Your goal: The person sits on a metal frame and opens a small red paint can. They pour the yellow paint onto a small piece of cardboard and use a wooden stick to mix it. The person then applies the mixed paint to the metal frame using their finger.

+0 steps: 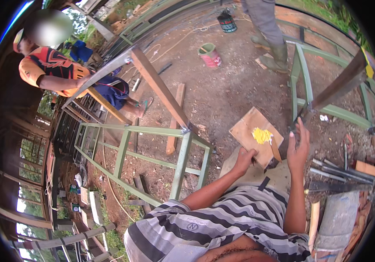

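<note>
My left hand (243, 162) is closed on the near edge of a square wooden board (245, 127), thumb on top. A lump of yellow paste (262, 136) sits on the board. A thin brown strip (276, 150), perhaps a scraper, lies over the board's right edge; its exact kind is unclear. My right hand (298, 146) is raised right of the board, fingers stretched upward and apart. Its fingertips are close to the dark lower end of a metal post (338, 83) on a green frame (303, 74); whether they touch it I cannot tell.
A second green metal frame (152, 129) stands left. Beyond it a person in an orange shirt (52, 67) holds a bar. Another person's boots (277, 56) are at the back, near a pink bucket (210, 55) and a dark can (226, 22). Metal bars (331, 171) lie right.
</note>
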A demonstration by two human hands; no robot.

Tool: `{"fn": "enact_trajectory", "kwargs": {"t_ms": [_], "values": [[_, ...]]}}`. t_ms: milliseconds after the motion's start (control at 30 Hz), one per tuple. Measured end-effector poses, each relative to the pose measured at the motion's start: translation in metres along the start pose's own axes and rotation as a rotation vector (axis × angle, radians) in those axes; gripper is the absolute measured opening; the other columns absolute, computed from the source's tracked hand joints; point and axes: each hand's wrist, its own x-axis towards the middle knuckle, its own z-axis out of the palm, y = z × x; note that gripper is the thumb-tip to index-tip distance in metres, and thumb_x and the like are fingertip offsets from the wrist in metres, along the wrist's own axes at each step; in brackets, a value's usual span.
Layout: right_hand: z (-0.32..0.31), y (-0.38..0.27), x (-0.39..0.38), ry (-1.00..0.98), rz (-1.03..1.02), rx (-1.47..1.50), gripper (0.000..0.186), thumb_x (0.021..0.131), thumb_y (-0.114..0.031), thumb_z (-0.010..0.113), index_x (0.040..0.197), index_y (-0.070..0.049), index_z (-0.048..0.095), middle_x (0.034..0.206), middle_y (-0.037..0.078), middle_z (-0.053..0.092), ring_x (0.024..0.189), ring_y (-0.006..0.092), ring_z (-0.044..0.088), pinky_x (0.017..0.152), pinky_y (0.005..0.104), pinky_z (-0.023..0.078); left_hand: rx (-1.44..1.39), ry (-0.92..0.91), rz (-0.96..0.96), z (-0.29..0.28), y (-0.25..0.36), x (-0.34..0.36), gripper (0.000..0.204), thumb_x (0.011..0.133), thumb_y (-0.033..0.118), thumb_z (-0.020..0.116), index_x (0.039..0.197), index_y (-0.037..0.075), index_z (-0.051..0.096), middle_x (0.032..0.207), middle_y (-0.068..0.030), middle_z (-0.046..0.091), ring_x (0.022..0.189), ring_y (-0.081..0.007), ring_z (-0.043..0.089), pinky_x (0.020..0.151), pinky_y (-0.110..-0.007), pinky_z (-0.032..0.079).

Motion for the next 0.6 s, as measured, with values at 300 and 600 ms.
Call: {"fn": "enact_trajectory", "kwargs": {"t_ms": [300, 600], "values": [[-0.018, -0.031, -0.047, -0.278, -0.223, -0.259, 0.045, 0.091, -0.028, 0.073, 0.134, -0.015, 0.067, 0.156, 0.015, 0.045, 0.147, 0.0413, 0.038, 0.118, 0.0579, 0.031, -0.136, 0.023, 0.058, 0.021, 0.044, -0.030, 0.020, 0.090, 0.015, 0.063, 0.081, -0.002, 0.064, 0.068, -0.0099, 0.063, 0.051, -0.0171, 0.058, 0.049, -0.030, 0.044], [-0.015, -0.038, -0.048, -0.322, -0.222, -0.302, 0.054, 0.094, -0.047, 0.068, 0.138, -0.016, 0.065, 0.165, 0.015, 0.034, 0.153, 0.0422, 0.026, 0.122, 0.0621, 0.022, 0.002, -0.076, 0.067, 0.016, 0.044, -0.037, 0.020, 0.091, 0.014, 0.063, 0.102, -0.001, 0.057, 0.088, -0.0114, 0.062, 0.061, -0.0176, 0.059, 0.054, -0.031, 0.050]]}}
